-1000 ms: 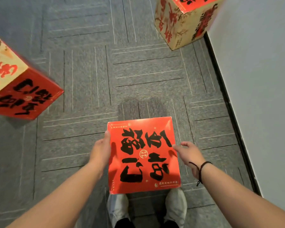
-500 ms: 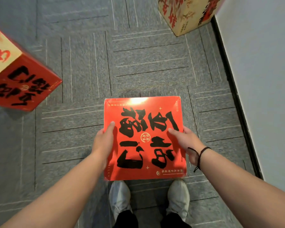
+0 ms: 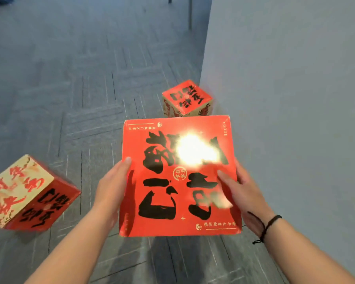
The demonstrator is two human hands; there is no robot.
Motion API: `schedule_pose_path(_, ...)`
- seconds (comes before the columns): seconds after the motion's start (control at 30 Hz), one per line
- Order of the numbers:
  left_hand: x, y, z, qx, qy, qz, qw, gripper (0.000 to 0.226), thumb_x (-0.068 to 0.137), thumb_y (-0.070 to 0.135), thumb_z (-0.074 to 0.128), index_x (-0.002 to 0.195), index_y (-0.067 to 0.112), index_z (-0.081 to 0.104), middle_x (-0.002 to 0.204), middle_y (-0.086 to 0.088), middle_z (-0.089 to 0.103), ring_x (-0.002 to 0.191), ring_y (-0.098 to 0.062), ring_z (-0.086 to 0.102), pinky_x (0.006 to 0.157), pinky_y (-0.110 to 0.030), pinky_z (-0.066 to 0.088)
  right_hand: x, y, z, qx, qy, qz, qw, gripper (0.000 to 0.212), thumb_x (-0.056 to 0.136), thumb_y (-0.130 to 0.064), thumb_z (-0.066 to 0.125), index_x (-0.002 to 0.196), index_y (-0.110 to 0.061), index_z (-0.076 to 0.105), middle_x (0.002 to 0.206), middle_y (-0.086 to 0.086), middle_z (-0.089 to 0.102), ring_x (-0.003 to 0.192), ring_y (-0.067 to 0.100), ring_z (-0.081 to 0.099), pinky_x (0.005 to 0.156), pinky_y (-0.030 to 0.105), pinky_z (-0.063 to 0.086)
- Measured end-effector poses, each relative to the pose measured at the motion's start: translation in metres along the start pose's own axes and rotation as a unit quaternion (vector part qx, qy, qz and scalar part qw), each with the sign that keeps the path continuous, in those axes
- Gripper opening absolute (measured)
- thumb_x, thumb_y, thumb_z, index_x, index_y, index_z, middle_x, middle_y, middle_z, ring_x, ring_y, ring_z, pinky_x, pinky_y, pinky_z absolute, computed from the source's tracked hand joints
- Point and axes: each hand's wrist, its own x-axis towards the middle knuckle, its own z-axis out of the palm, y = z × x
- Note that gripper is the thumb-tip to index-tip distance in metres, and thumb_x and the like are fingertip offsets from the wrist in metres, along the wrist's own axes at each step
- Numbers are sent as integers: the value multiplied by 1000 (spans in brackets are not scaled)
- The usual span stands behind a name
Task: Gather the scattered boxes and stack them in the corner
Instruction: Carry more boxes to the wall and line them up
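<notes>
Early stage: both hands, left hand (image 3: 111,187) and right hand (image 3: 242,191), grip held box (image 3: 178,181), fingers curled round its edges; wall box (image 3: 187,98) at 12 o'clock and floor box (image 3: 27,193) at 9 o'clock unstacked.

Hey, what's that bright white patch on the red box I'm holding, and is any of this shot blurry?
Head view: the patch is glare on the glossy top of the held red box, washing out part of its black lettering. Head view: the right hand has smeared fingers, and the box on the floor at left is soft with motion blur. Head view: the box by the wall is slightly soft too.
</notes>
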Motion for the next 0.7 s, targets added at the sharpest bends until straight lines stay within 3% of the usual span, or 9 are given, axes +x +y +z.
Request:
schedule_pose_path(0.13, -67, 111, 4, -25, -56, 101, 993, 42, 102, 50, 55, 126, 20, 74, 114, 4, 76, 84, -9, 64, 86, -33, 51, -52, -117, -27, 21, 29, -91, 995, 51, 100, -13, 62, 145, -36, 53, 128, -2, 73, 118, 24, 70, 96, 41, 57)
schedule_pose_path(0.23, -116, 176, 2, -59, -128, 163, 977, 39, 104, 42, 53, 132, 21, 70, 119, 5, 76, 82, -5, 67, 60, -18, 52, -111, -189, -39, 49, 78, -142, 986, 49, 100, -8, 61, 142, -33, 54, 124, -4, 75, 113, 19, 72, 89, 34, 60)
schedule_pose_path(0.27, -133, 194, 2, -66, -160, 185, 967, 37, 104, 42, 53, 132, 24, 70, 121, 5, 76, 88, -7, 70, 61, -18, 53, -133, -208, -42, 44, 97, -156, 982, 49, 100, -10, 62, 141, -35, 54, 125, -5, 74, 114, 18, 72, 94, 38, 59)
schedule_pose_path(0.33, -163, 225, 1, -74, -215, 220, 949, 36, 101, 44, 57, 132, 32, 69, 126, 6, 75, 106, -11, 71, 84, -29, 57, -181, -237, -49, 41, 145, -190, 970, 50, 100, -15, 64, 141, -42, 53, 127, -8, 73, 117, 18, 70, 101, 46, 55)
schedule_pose_path(0.4, -192, 250, 1, -79, -274, 242, 927, 37, 99, 45, 59, 134, 35, 68, 129, 7, 74, 120, -17, 69, 104, -42, 52, -229, -253, -56, 55, 193, -214, 956, 52, 100, -19, 65, 143, -44, 50, 130, -8, 72, 118, 18, 70, 101, 50, 55)
schedule_pose_path(0.43, -208, 261, 2, -77, -305, 253, 915, 35, 101, 42, 58, 135, 36, 66, 129, 8, 74, 122, -18, 69, 106, -43, 51, -254, -258, -57, 63, 212, -222, 950, 53, 99, -20, 65, 144, -44, 50, 131, -7, 71, 118, 20, 70, 100, 51, 55)
schedule_pose_path(0.6, -306, 285, 8, -27, -479, 279, 832, 38, 106, 30, 52, 142, 35, 60, 126, 7, 75, 114, -14, 72, 86, -29, 59, -382, -259, -64, 125, 326, -244, 905, 53, 100, -17, 61, 145, -40, 49, 133, -2, 70, 121, 27, 69, 97, 52, 56)
schedule_pose_path(0.63, -327, 285, 10, -15, -516, 280, 809, 38, 105, 29, 52, 142, 34, 60, 127, 6, 75, 116, -15, 72, 86, -29, 59, -408, -255, -66, 138, 348, -245, 894, 52, 100, -16, 60, 146, -39, 49, 133, -1, 70, 121, 27, 69, 99, 53, 55)
schedule_pose_path(0.7, -372, 280, 17, 8, -569, 280, 773, 41, 100, 33, 55, 141, 37, 60, 132, 8, 72, 125, -17, 67, 100, -38, 53, -462, -245, -71, 162, 393, -244, 872, 51, 101, -14, 58, 145, -38, 51, 132, -1, 71, 120, 26, 69, 102, 55, 54)
